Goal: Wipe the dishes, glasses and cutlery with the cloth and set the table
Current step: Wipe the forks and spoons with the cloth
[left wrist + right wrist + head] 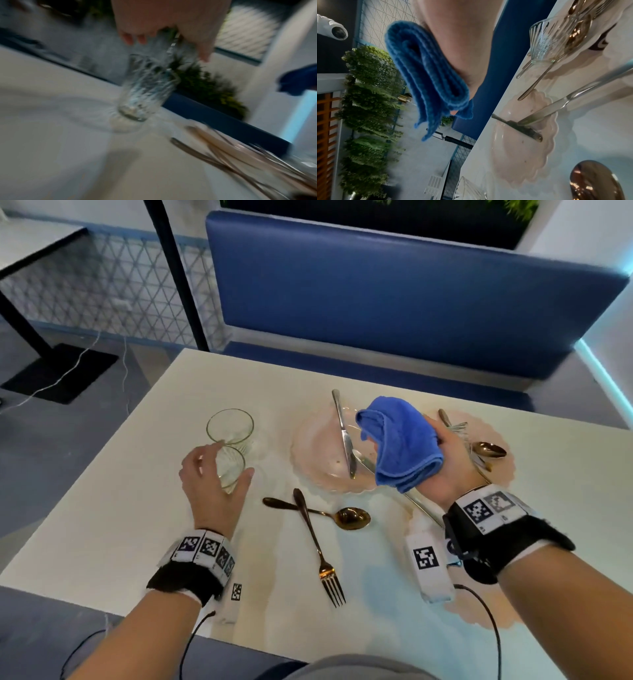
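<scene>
Two hands: left [209, 474] grips glass [230, 470], right [442, 460] cloth [397, 440].

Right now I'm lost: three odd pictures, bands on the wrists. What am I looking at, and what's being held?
No machine here: a person with cameras on the head and on both wrists. The head view looks down at a white table. The left hand grips the nearer glass; a second glass stands just behind. The left wrist view shows that grip, blurred. The right hand holds a folded blue cloth above a pink plate with knives on it; the right wrist view shows this sideways. A fork crosses a spoon nearby.
</scene>
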`<state>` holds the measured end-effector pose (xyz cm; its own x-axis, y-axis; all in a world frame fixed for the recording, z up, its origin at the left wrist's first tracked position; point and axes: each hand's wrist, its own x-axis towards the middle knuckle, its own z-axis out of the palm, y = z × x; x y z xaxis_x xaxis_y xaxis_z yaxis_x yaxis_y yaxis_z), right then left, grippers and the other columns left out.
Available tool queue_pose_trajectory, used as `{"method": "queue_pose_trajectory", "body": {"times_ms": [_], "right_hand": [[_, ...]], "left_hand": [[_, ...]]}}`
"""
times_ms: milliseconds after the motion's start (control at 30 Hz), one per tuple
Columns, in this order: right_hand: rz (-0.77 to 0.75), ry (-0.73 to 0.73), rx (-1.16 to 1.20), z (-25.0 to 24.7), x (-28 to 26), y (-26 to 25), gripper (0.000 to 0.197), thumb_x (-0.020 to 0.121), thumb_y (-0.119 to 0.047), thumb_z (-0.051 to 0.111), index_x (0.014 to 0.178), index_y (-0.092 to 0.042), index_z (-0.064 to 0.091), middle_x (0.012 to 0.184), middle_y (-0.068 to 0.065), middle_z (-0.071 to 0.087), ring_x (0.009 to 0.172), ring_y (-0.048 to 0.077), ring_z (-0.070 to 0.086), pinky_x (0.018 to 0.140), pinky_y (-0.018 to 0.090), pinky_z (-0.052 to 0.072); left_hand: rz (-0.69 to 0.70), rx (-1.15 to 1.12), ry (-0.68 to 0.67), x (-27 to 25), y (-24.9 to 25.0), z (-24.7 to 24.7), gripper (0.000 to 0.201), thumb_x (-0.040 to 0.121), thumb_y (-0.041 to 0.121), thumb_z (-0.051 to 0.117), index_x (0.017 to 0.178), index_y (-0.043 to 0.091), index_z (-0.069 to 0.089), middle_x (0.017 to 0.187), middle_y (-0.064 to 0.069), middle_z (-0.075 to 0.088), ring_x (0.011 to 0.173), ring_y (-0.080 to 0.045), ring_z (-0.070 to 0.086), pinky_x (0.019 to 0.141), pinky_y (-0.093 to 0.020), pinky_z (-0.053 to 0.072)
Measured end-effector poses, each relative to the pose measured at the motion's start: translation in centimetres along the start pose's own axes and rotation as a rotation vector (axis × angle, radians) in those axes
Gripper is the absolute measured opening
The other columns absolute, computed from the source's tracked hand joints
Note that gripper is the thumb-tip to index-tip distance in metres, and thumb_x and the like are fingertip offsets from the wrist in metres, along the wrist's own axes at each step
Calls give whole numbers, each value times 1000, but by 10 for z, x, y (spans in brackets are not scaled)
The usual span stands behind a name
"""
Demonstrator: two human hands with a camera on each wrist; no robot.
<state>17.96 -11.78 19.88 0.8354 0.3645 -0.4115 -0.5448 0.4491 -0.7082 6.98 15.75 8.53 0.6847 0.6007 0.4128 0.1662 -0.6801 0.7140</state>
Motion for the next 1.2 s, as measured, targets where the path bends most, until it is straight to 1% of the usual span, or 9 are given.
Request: {"method": "queue_pose_trajectory", "body": {"times_ms": [100, 200, 300, 467, 567, 767, 967, 1067, 1200], "right_hand": [[6, 33, -33, -4, -5, 0, 17, 87, -24, 58, 95, -9, 56, 97, 11, 63, 76, 18, 64, 61, 21, 55], [-28, 146, -128, -13, -12, 5, 25, 99, -19, 37, 95, -7, 58, 81, 5, 60, 68, 15, 63, 69, 31, 51], [22, 163, -117, -26, -20, 9, 31, 96, -27, 40, 81, -11, 62, 79, 8, 63, 69, 22, 61, 66, 36, 51], [43, -6, 57, -47, -35, 9, 28, 58, -29, 65, 75, -11, 79, 89, 5, 75, 77, 18, 73, 66, 30, 60], [55, -7, 89, -60, -39, 11, 34, 54, -29, 67, 80, -11, 79, 94, 7, 75, 80, 19, 73, 69, 32, 60], [86, 129, 76, -77, -46, 16, 40, 96, -32, 41, 102, -7, 73, 108, 12, 70, 89, 24, 71, 80, 40, 56], [193, 203, -93, -76, -50, 28, 41, 99, -32, 38, 126, -6, 53, 117, 14, 62, 100, 26, 58, 93, 40, 44], [249, 200, -187, -75, -51, 34, 36, 99, -34, 37, 113, -8, 59, 96, 10, 66, 84, 21, 60, 77, 34, 49], [293, 196, -311, -76, -49, 44, 34, 98, -34, 41, 104, -9, 63, 82, 8, 67, 69, 18, 61, 59, 25, 53]], "left_hand": [[402, 61, -490, -20, 18, 20, 20, 81, 9, 63, 99, 16, 70, 105, -9, 56, 94, -25, 45, 81, -42, 47], [544, 257, -1098, -31, 34, 41, 23, 91, 16, 53, 106, 20, 70, 113, -2, 54, 96, -18, 39, 93, -40, 41], [628, 438, -1367, -27, 44, 54, 26, 91, 14, 51, 111, 20, 66, 120, 0, 48, 95, -12, 31, 93, -30, 35], [753, 555, -1386, -24, 60, 69, 17, 85, 4, 54, 91, 13, 67, 107, -2, 54, 101, -19, 40, 90, -34, 42], [809, 607, -1413, -23, 64, 73, 8, 84, 11, 60, 89, 13, 67, 103, -1, 54, 100, -18, 40, 87, -34, 43], [785, 602, -1471, -24, 68, 74, 10, 84, 11, 56, 88, 13, 65, 85, 7, 44, 90, -12, 32, 82, -33, 40], [765, 601, -1493, -25, 67, 74, 11, 87, 11, 55, 92, 15, 64, 88, 8, 44, 90, -12, 33, 103, -34, 23], [704, 522, -1497, -23, 69, 72, 7, 87, 14, 57, 91, 14, 63, 89, 7, 46, 90, -12, 36, 106, -34, 19], [668, 509, -1514, -17, 73, 68, 9, 88, 17, 58, 96, 17, 63, 91, 6, 45, 90, -14, 36, 90, -27, 25]]}}
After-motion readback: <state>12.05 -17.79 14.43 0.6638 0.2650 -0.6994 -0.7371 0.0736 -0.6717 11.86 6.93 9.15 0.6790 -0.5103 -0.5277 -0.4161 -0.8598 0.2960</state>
